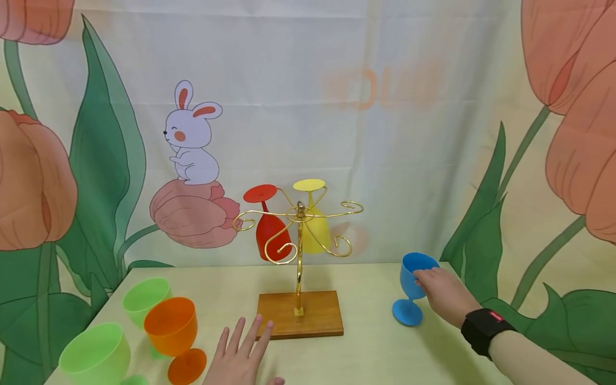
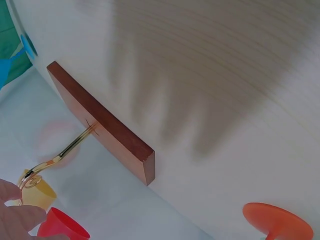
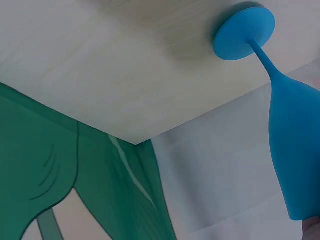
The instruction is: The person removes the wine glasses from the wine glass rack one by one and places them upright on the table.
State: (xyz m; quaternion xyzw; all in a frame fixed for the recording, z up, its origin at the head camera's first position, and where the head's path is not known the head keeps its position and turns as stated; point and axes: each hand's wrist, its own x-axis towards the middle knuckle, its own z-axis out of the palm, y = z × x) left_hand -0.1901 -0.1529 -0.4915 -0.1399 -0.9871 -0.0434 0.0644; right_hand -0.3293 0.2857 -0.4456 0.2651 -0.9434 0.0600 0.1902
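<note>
On the right side of the table, my right hand [image 1: 445,295] grips the bowl of a blue plastic goblet [image 1: 408,279] near its rim. The goblet is bowl-up with its foot low at the tabletop; whether it touches is unclear. My left hand [image 1: 236,357] is spread with straight fingers just in front of the rack's wooden base [image 1: 317,316], holding nothing. A gold wire goblet rack [image 1: 300,256] stands in the middle. From its back arms a red goblet [image 1: 271,232] and a yellow goblet [image 1: 317,230] hang upside down. Several curled arms are bare.
At the left stand an orange goblet [image 1: 170,326] and two green goblets, one behind [image 1: 144,297] and one in front [image 1: 96,355], all bowl-up. A printed cloth [image 1: 414,176] with tulips and a rabbit hangs behind the pale table [image 1: 370,299].
</note>
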